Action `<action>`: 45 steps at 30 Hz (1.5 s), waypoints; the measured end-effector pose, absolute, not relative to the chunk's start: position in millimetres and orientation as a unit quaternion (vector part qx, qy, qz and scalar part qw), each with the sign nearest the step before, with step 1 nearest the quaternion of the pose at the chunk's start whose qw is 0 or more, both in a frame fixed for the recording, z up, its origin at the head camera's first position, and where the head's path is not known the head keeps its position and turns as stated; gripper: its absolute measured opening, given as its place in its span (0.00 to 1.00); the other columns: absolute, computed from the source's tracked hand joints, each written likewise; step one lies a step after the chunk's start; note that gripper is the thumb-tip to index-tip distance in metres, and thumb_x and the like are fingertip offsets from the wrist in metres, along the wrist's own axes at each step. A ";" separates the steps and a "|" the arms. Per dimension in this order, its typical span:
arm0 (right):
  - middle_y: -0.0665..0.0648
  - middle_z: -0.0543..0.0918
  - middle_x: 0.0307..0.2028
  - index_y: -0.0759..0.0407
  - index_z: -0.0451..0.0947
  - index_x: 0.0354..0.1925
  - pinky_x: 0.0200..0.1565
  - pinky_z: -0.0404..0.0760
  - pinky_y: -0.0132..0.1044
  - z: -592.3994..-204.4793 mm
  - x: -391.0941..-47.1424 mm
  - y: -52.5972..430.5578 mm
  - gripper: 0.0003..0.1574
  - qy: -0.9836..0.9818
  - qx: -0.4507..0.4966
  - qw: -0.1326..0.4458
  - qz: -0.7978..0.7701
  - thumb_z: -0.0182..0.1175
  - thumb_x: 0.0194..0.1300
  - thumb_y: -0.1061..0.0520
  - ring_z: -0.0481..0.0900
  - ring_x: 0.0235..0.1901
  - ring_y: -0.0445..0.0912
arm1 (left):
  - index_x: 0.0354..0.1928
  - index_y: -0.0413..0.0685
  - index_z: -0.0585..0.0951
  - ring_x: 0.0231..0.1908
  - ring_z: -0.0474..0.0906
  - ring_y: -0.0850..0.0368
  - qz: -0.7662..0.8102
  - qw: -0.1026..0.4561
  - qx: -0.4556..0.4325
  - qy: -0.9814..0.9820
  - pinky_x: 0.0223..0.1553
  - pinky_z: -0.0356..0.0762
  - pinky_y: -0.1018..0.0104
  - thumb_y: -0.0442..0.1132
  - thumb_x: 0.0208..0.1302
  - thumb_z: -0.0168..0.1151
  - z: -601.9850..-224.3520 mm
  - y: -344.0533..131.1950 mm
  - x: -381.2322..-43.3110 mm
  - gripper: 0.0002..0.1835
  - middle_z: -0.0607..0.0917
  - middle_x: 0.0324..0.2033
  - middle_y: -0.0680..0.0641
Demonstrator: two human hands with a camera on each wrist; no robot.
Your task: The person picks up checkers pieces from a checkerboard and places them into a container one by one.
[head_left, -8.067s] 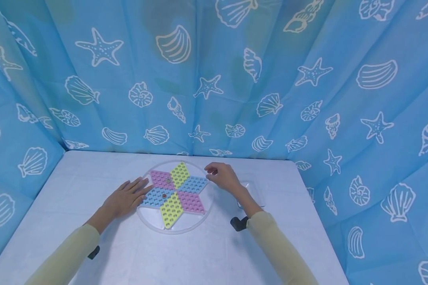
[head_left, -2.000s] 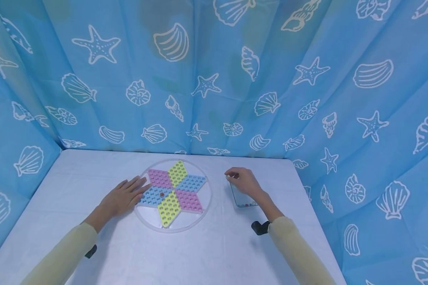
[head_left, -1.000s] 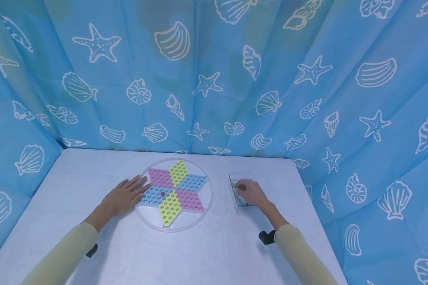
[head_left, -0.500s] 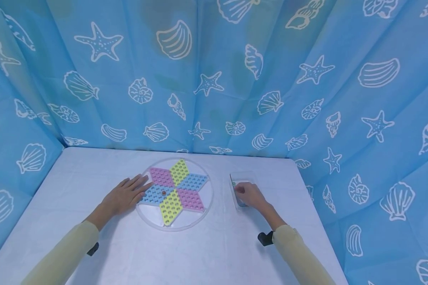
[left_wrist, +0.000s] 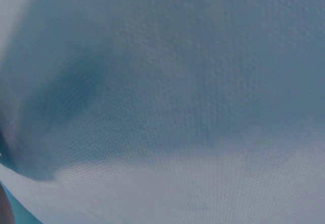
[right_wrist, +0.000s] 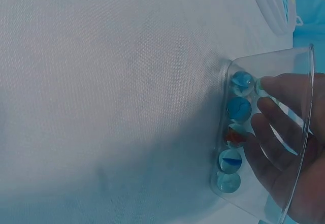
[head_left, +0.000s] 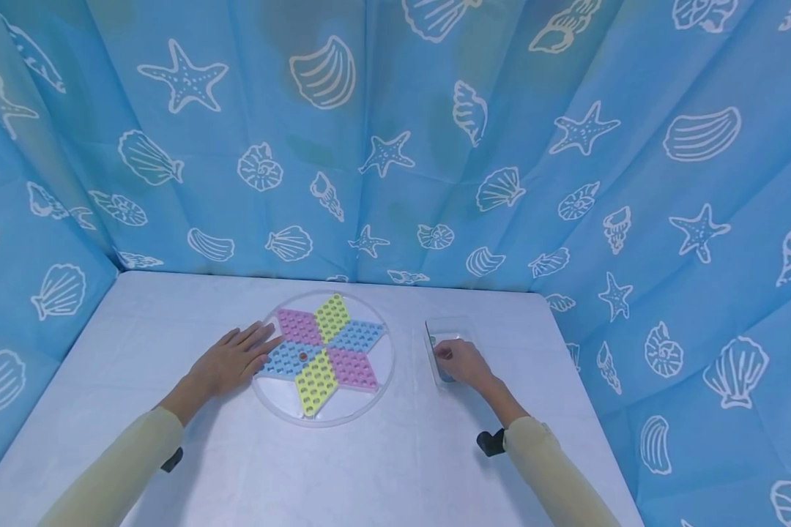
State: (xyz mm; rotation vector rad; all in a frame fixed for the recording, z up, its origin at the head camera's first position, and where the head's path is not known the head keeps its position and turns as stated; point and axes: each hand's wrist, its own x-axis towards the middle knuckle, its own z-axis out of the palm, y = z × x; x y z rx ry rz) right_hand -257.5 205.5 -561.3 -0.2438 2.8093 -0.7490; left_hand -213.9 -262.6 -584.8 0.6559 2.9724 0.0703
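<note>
My left hand (head_left: pixel 229 359) lies flat at the left side of the Chinese checkers board (head_left: pixel 352 337), fingers straight, fingertips over its rim. One orange-brown marble (head_left: pixel 303 357) sits in a blue section of the star. Off to the right, my right hand (head_left: pixel 460 359) reaches down into a clear plastic box (right_wrist: pixel 254 198), its fingers bent. Blue marbles (right_wrist: pixel 238 109) and an orange one (right_wrist: pixel 235 135) line one side of this box by the fingertips. A greenish marble (right_wrist: pixel 259 86) shows partly behind the thumb; I cannot tell whether the fingers pinch it.
White cloth covers the table (head_left: pixel 395 468). A blue curtain (head_left: pixel 382 205) with white shell prints stands along the back and both sides. Only cloth and shadow fill most of the left wrist view.
The green marble seen on the board's pink section 8.1 s ago is gone. My right hand has moved from beside the board, rightward and down into the box. The left hand stays put.
</note>
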 end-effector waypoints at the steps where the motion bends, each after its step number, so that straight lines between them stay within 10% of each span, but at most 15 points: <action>1: 0.56 0.86 0.43 0.60 0.83 0.50 0.48 0.83 0.44 -561.5 -257.5 205.6 0.13 0.957 -0.083 0.111 -0.255 0.62 0.69 0.58 0.83 0.47 0.51 | 0.78 0.60 0.59 0.76 0.44 0.41 0.024 0.049 0.214 0.975 0.72 0.46 0.39 0.57 0.78 0.43 -585.1 -262.7 -213.9 0.31 0.54 0.77 0.44; 45: 0.58 0.85 0.49 0.57 0.82 0.53 0.47 0.84 0.40 -486.7 -263.8 162.9 0.15 0.935 -0.153 0.048 -0.316 0.63 0.69 0.61 0.80 0.47 0.48 | 0.78 0.61 0.58 0.76 0.42 0.42 0.036 0.052 0.213 0.975 0.72 0.44 0.39 0.59 0.77 0.42 -587.7 -264.3 -214.9 0.31 0.52 0.78 0.45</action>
